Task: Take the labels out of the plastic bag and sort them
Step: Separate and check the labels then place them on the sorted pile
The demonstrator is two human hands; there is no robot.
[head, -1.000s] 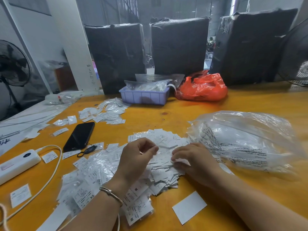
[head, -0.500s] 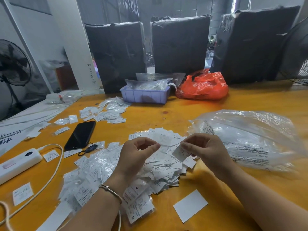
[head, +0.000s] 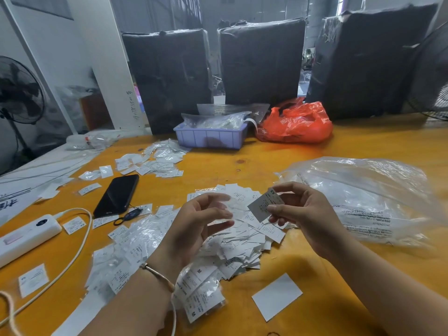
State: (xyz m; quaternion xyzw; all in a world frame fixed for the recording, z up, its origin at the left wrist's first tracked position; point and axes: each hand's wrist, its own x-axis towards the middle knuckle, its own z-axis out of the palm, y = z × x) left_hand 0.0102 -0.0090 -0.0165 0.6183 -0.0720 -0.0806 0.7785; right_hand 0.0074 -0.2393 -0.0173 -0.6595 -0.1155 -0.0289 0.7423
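A heap of small white labels lies on the yellow table in front of me. My right hand is raised above the heap and pinches one label marked XS between thumb and fingers. My left hand hovers beside it, fingers curled and apart, holding nothing. A large clear plastic bag lies crumpled to the right of the heap. Small clear packets of labels spread to the left under my left arm.
A black phone and a white power strip with cable lie at the left. A lilac tray and an orange bag stand at the back. More labels lie far left. A blank white card lies near the front.
My right hand picked a label out of the heap and lifted it, turning its printed side toward me. My left hand rose off the heap and opened its fingers.
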